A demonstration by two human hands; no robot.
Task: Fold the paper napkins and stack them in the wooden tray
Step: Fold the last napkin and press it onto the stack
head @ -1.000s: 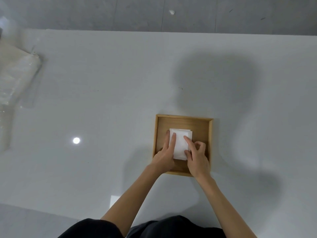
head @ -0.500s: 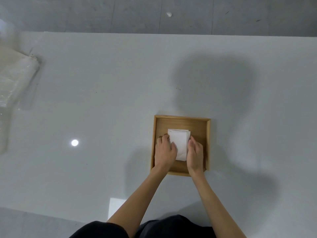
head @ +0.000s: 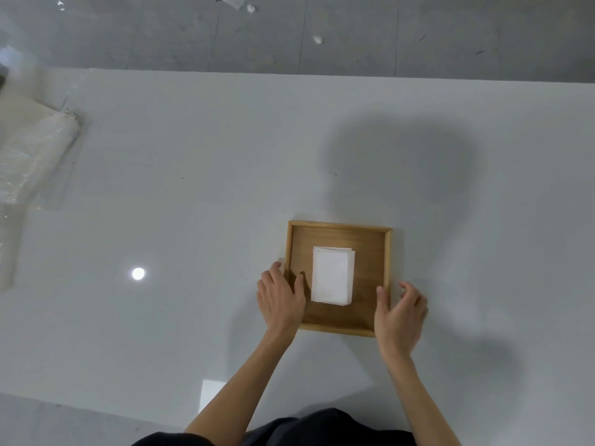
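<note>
We see the folded napkins (head: 333, 275) stacked mid-tray between our grips: left grip (head: 280, 297) and right grip (head: 399, 312) straddle the side rims of the wooden tray (head: 338, 224), both released, thumbs inside.

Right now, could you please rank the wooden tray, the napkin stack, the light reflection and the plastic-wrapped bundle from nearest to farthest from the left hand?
1. wooden tray: its left rim runs under the left hand.
2. napkin stack: just right, inside the tray.
3. light reflection: left, on the table.
4. plastic-wrapped bundle: far left edge.
</note>
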